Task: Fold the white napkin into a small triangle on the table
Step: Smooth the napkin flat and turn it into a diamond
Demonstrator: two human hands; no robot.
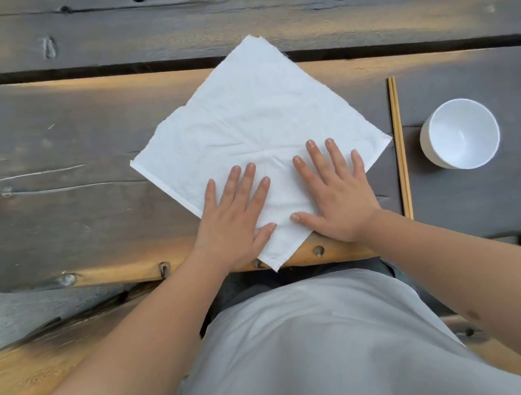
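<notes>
White square paper napkin (pixel 255 118) laid flat and unfolded on dark weathered wooden plank desk (pixel 35 150), turned as a diamond with one corner pointing away and the nearest corner overhanging the front edge of the desk. Far corner reaching across the dark gap between two planks. Surface lightly wrinkled, with faint crease lines crossing near the middle. Thin doubled edge visible along the lower left side.

Left hand (pixel 235 222) resting palm down on the near left part of the napkin, fingers spread and flat, thumb angled inward toward the centre. Grip open, nothing pinched. Heel of the hand partly off the napkin, over the bare desk edge.

Right hand (pixel 339 197) resting palm down on the near right part of the napkin, fingers spread and flat, thumb angled inward toward the left thumb. Grip open, nothing pinched. Thumbs close together but apart, with a strip of napkin showing between them.

Pair of light wooden chopsticks (pixel 400 148) lying side by side on the desk just beside the right corner of the napkin, running near to far. Small round white ceramic bowl (pixel 460 134) standing upright to the right of the chopsticks, apart from them, interior appearing empty.

Bare forearms and light grey garment (pixel 314 355) in the foreground.
</notes>
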